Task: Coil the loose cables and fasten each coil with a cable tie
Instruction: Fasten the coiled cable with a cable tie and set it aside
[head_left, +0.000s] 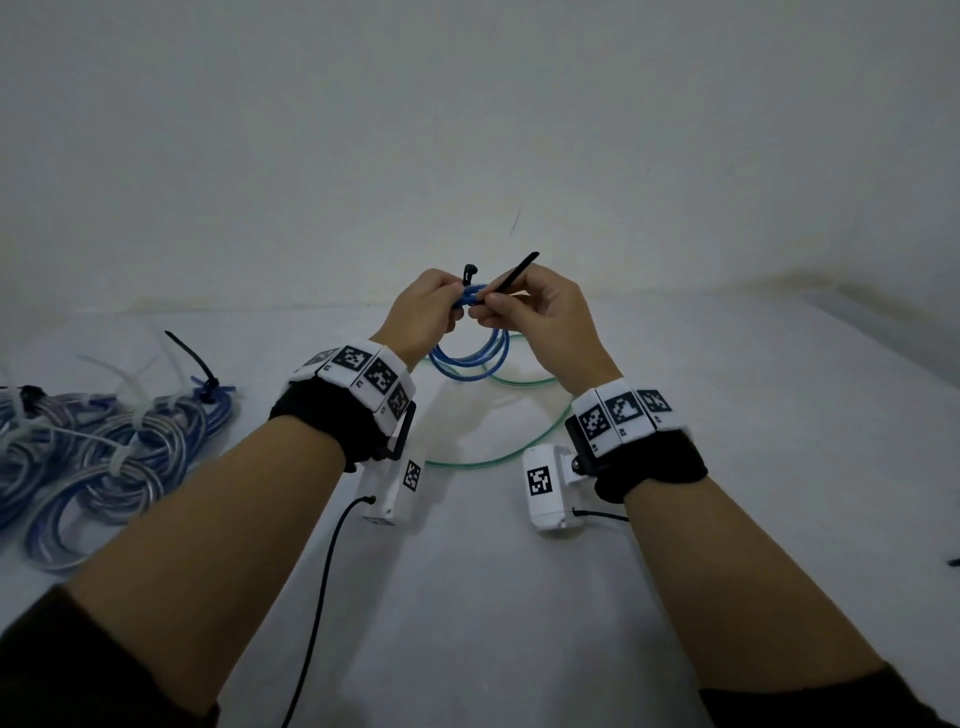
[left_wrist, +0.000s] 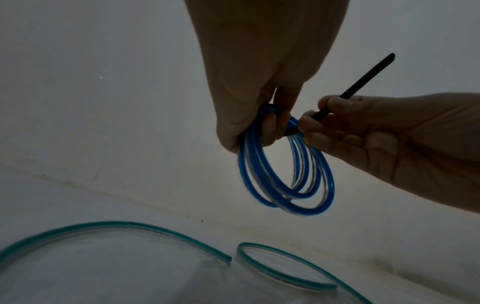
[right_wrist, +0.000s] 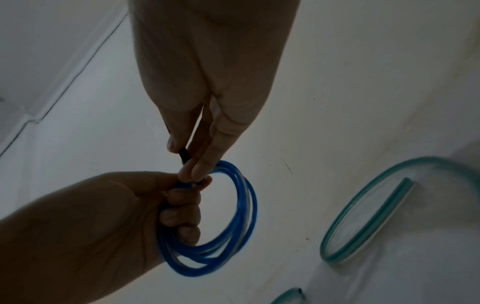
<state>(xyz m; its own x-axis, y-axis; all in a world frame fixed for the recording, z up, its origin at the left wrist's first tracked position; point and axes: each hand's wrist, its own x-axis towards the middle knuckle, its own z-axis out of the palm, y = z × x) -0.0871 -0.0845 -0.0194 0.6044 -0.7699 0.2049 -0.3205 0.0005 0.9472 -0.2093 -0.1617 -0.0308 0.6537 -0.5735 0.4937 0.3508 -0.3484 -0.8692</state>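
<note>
A blue cable coil (head_left: 470, 353) (left_wrist: 285, 181) (right_wrist: 233, 236) hangs above the table, gripped at its top by my left hand (head_left: 431, 306) (left_wrist: 262, 115) (right_wrist: 166, 207). A black cable tie (head_left: 511, 275) (left_wrist: 355, 90) (right_wrist: 184, 156) wraps the top of the coil. My right hand (head_left: 524, 312) (left_wrist: 337, 123) (right_wrist: 192, 164) pinches the tie's strap, whose free tail points up and right. The tie's head sticks up above my left fingers. A loose green cable (head_left: 514, 415) (left_wrist: 130, 228) (right_wrist: 369, 211) lies on the table under both hands.
A pile of blue coils (head_left: 104, 447) fastened with white and black ties lies at the table's left. The white table (head_left: 519, 597) meets a pale wall behind. Black cords run from the wrist units (head_left: 322, 582).
</note>
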